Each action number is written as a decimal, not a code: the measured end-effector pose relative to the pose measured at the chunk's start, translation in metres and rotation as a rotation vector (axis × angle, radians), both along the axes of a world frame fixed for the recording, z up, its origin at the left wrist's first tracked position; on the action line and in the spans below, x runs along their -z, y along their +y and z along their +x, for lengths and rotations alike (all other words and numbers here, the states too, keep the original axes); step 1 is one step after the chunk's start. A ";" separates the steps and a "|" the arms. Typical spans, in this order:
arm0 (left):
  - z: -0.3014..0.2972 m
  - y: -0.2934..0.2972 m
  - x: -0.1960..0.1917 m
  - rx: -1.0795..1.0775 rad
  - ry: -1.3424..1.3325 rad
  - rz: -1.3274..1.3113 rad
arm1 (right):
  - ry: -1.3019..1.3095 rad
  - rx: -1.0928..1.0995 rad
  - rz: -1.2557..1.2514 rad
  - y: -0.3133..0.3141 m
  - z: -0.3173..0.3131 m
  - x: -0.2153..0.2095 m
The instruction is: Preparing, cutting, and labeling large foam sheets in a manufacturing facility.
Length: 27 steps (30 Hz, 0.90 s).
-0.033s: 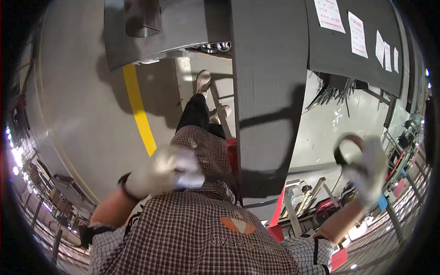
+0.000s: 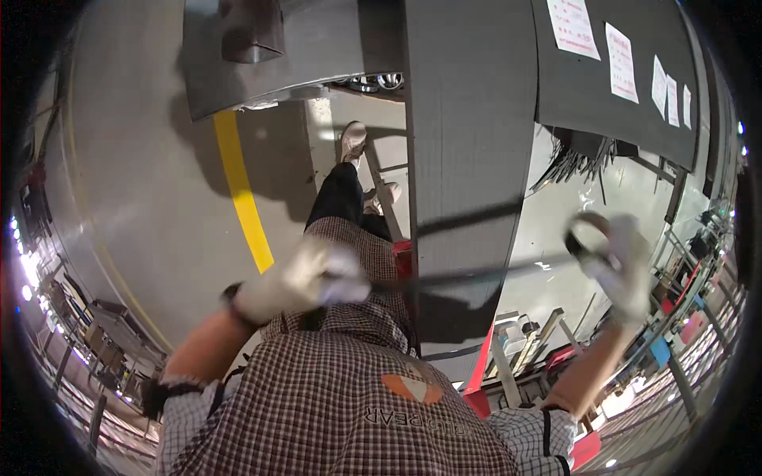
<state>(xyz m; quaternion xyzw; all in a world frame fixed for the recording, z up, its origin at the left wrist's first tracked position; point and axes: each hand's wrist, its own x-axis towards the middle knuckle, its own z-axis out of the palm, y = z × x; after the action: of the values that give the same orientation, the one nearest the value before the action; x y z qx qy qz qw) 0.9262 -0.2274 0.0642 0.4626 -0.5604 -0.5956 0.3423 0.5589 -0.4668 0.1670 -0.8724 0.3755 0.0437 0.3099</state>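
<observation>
My left hand point(image 2: 305, 278), in a white glove, is closed around one end of a thin dark cable point(image 2: 476, 274). The cable runs taut across my body to my right hand point(image 2: 623, 266), also in a white glove. That hand grips a small coiled loop of the same cable point(image 2: 586, 236). Both hands are held up at chest height, wide apart. My checked shirt point(image 2: 333, 397) fills the lower middle. The cable's shadow falls on the grey panel behind it.
A tall grey panel point(image 2: 468, 119) stands straight ahead, with a dark board carrying white paper sheets point(image 2: 571, 28) to its right. A yellow line point(image 2: 242, 198) crosses the grey floor on the left. My legs and shoes point(image 2: 353, 139) show below. Metal racks point(image 2: 675, 357) stand at right.
</observation>
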 end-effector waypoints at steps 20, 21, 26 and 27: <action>-0.103 -0.037 0.232 -0.405 0.426 0.564 | 0.140 0.295 -0.226 0.163 0.123 0.080; -0.074 -0.018 0.215 -0.446 0.394 0.631 | 0.217 0.310 -0.251 0.166 0.121 0.090; -0.009 0.032 0.057 -0.433 1.224 0.877 | 0.177 0.352 -0.253 0.164 0.124 0.083; -0.037 -0.003 -0.003 -0.397 0.407 0.528 | 0.176 0.363 -0.263 0.167 0.120 0.086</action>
<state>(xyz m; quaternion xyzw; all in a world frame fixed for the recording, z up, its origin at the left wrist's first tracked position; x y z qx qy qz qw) 0.8890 -0.2304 0.0676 0.5067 -0.2081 -0.7210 0.4245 0.6786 -0.3001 0.0813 -0.8162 0.5543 0.0137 0.1624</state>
